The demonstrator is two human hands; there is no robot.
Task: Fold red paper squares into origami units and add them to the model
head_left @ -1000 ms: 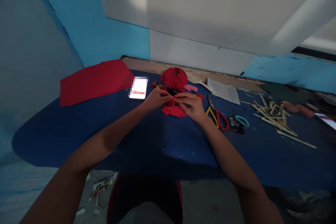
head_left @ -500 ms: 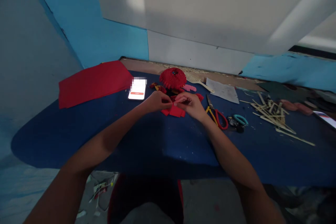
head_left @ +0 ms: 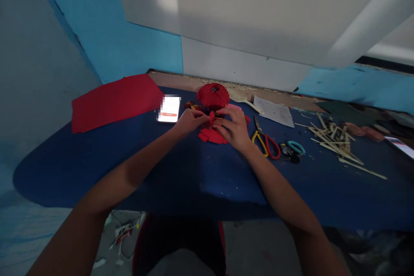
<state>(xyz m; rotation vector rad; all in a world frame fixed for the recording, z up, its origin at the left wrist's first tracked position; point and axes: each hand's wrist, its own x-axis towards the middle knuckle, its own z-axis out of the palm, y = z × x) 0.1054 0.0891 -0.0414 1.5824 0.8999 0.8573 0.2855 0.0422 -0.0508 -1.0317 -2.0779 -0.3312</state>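
Between my hands a small folded red piece (head_left: 211,117), of paper or cloth, is pinched in the fingertips of my left hand (head_left: 191,120). My right hand (head_left: 233,127) has its fingers spread beside that piece, the tips close to or touching it. Below them several flat red pieces (head_left: 213,136) lie in a small pile on the blue table. Just behind stands a round red fringed ornament (head_left: 213,96) with a dark spot on top. Pink and dark red bits lie around it, partly hidden by my hands.
A large red sheet (head_left: 116,103) and a lit phone (head_left: 169,108) lie to the left. To the right are scissors (head_left: 265,141) with red and yellow handles, a teal-handled tool (head_left: 295,148), a grey sheet (head_left: 274,111), a hairbrush (head_left: 247,102) and a heap of thin sticks (head_left: 336,140).
My right hand's fingers have opened out and the hand has lifted slightly. The small red piece now shows upright at my left fingertips, and more of the red pile is visible.
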